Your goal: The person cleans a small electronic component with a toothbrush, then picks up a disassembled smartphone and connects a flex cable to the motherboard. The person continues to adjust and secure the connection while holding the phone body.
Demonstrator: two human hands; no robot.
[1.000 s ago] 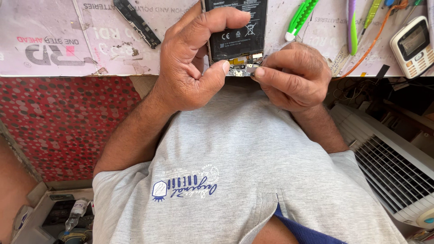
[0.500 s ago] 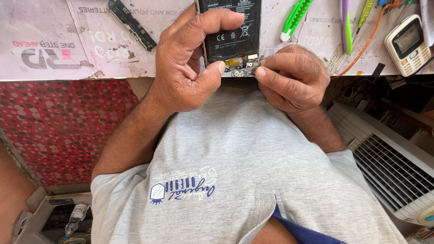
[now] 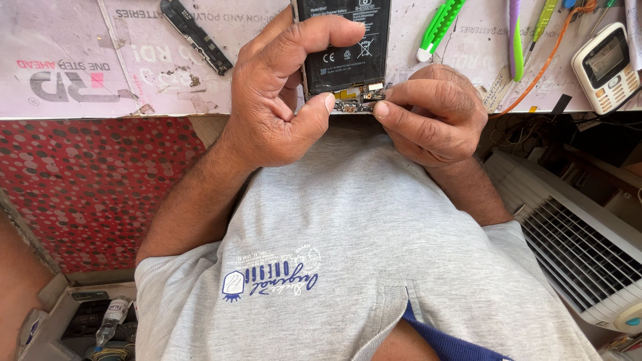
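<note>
An opened phone (image 3: 344,47) with its black battery exposed lies at the bench edge. My left hand (image 3: 281,100) grips it, fingers curled over the left side and top, thumb pressed at the lower edge. My right hand (image 3: 435,113) is at the phone's lower right corner. Its thumb and fingers pinch a small dark part (image 3: 371,95) on the bare circuit board there. The two thumbs nearly meet under the phone.
On the printed bench sheet (image 3: 87,73) lie a black strip part (image 3: 197,37), a green-and-white tool (image 3: 438,27), more coloured tools (image 3: 515,40), an orange wire (image 3: 542,60) and a small white keypad phone (image 3: 605,67). A white slatted appliance (image 3: 575,247) stands to the right, red dotted cloth (image 3: 87,194) to the left.
The view has drifted a little. Both hands stay at the phone's lower edge, with the right fingers still pinching the small part.
</note>
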